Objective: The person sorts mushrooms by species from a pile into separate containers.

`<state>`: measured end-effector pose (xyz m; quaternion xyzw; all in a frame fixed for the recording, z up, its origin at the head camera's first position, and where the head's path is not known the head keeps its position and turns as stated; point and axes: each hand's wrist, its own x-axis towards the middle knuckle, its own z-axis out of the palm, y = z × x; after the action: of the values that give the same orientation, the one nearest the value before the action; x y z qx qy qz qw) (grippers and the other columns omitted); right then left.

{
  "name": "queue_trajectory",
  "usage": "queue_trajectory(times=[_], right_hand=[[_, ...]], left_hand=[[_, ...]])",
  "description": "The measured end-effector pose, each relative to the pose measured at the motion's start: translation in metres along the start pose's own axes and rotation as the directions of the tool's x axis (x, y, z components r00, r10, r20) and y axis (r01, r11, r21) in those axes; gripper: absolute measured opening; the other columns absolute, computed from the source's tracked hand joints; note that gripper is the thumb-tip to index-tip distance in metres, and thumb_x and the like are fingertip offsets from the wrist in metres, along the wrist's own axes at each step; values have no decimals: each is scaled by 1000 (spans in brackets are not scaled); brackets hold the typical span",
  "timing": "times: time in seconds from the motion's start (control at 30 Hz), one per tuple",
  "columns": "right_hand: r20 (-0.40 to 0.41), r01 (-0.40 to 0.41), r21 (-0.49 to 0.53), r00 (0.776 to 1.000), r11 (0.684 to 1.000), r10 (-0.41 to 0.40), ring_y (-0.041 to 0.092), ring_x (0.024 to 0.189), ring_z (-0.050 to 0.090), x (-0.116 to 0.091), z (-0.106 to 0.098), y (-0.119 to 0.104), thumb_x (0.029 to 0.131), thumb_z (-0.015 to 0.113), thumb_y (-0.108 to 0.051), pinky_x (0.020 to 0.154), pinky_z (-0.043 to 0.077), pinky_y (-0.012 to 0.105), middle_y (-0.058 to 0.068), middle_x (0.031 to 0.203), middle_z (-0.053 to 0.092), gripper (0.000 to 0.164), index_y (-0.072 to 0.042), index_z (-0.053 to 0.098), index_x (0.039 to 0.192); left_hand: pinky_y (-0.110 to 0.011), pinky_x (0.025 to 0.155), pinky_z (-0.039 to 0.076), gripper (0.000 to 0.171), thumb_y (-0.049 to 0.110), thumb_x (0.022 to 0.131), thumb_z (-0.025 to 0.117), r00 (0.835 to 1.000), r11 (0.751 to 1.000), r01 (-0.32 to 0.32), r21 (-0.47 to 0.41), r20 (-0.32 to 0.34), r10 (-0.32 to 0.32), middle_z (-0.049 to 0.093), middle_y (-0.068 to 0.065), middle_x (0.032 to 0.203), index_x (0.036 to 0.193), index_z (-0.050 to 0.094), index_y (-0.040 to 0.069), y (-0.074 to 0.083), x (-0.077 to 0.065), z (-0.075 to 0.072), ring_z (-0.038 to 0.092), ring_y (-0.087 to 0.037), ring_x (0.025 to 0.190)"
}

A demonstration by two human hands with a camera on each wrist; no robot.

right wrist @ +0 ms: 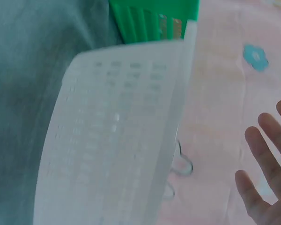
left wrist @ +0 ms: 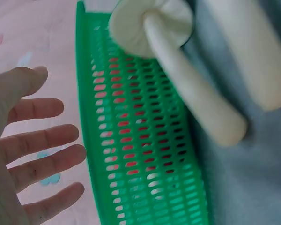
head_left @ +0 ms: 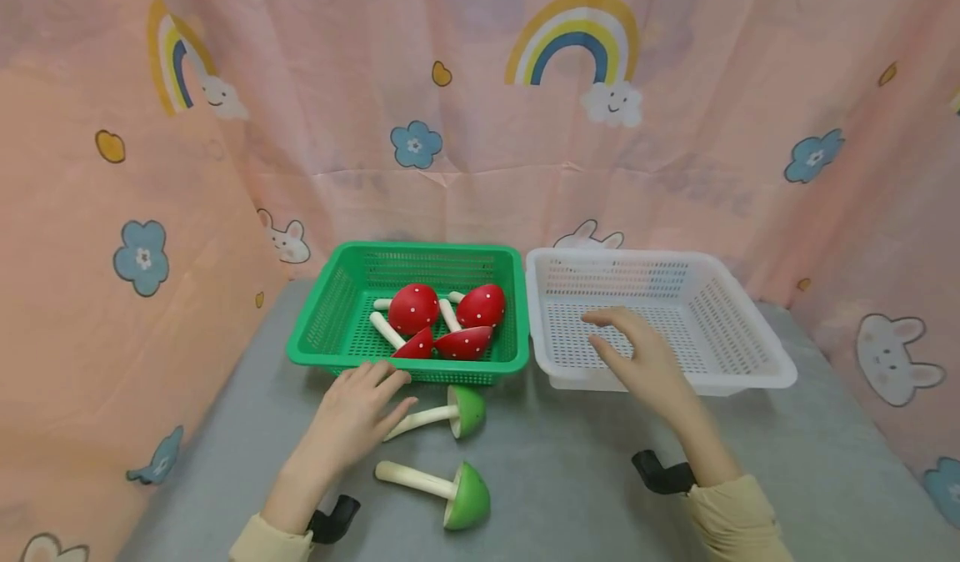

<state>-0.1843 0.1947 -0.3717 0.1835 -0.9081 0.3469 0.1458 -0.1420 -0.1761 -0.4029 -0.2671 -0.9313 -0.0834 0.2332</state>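
In the head view my left hand (head_left: 352, 416) hovers at the front rim of the green basket (head_left: 318, 353), fingers spread and holding nothing. Several red toy mushrooms (head_left: 414, 308) with white dots and pale stems lie inside that basket. On the cloth before it rest two green-capped toy mushrooms, the nearer one (head_left: 468, 499) and the farther one (head_left: 468, 412), whose stem end is by my left thumb. Over the front part of the white basket (head_left: 720, 362) hangs my right hand (head_left: 645, 362), thumb and fingers apart with nothing between them. The left wrist view shows spread fingers (left wrist: 47, 138) beside the green rim.
The two baskets stand side by side at the back of a grey cloth surface (head_left: 562, 479). Behind and along both sides hangs a pink curtain (head_left: 480, 195) printed with rainbows, flowers and rabbits. Each wrist wears a black band, the right one (head_left: 663, 472) facing inward.
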Motion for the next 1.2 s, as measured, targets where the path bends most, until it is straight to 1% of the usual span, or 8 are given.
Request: queue_trajectory(times=[0.2,0.43,0.6,0.73,0.8,0.97,1.1,1.2], right_hand=[[-182,59,-71,981,996,-71,27,109,56,-23,-13,17,88,66,-3,92,42,33,11,114,66,28,-8,66,115],[-257,50,-125,963,991,-81,26,108,54,-45,-18,35,81,71,0,97,35,18,11,111,67,30,-7,68,110],[-319,71,-126,942,990,-108,0,109,52,-57,-20,50,74,75,6,97,27,4,14,107,68,35,-5,69,107],[-375,-7,-87,927,996,-26,-24,112,36,-70,-25,60,75,75,6,96,23,-1,16,110,66,36,-6,70,108],[-396,-38,-90,918,995,-1,-25,112,33,-75,-27,65,76,75,4,96,22,-1,18,110,66,34,-6,69,108],[-408,-32,-155,912,987,-35,-2,108,49,-81,-29,75,71,76,4,95,25,7,20,107,66,35,-4,70,104],[-397,-22,-222,915,975,-70,32,100,54,-80,-30,79,68,77,4,91,35,34,21,105,67,35,-3,69,102],[-381,-37,-263,922,964,-69,39,98,55,-80,-31,81,69,77,1,85,36,51,21,104,67,34,-3,69,102]], left_hand=[[-24,67,46,25,31,83,75,992,991,-42,-127,109,56,61,7,93,103,67,18,12,-8,6,52,-9,79],[-23,69,48,24,32,83,74,975,979,-44,-200,204,86,59,9,94,105,66,23,23,-19,12,52,-5,83],[-25,72,50,26,32,82,75,961,968,-35,-250,258,101,60,8,95,105,67,24,27,-26,19,54,-5,84],[-26,72,48,27,33,82,74,938,960,-35,-279,322,128,60,8,96,106,66,23,31,-30,23,55,-5,87],[-26,72,47,26,32,83,73,926,957,-38,-288,349,142,59,9,96,107,66,23,33,-31,25,55,-5,89],[-22,71,45,23,26,84,71,914,947,-46,-319,370,169,59,10,96,106,67,23,34,-36,28,52,-2,86],[-19,69,44,20,23,84,71,902,932,-33,-361,391,183,58,12,94,103,67,25,34,-38,27,48,2,81],[-17,69,43,20,21,83,72,897,923,-31,-384,398,195,56,15,91,100,66,28,35,-40,27,47,3,80]])
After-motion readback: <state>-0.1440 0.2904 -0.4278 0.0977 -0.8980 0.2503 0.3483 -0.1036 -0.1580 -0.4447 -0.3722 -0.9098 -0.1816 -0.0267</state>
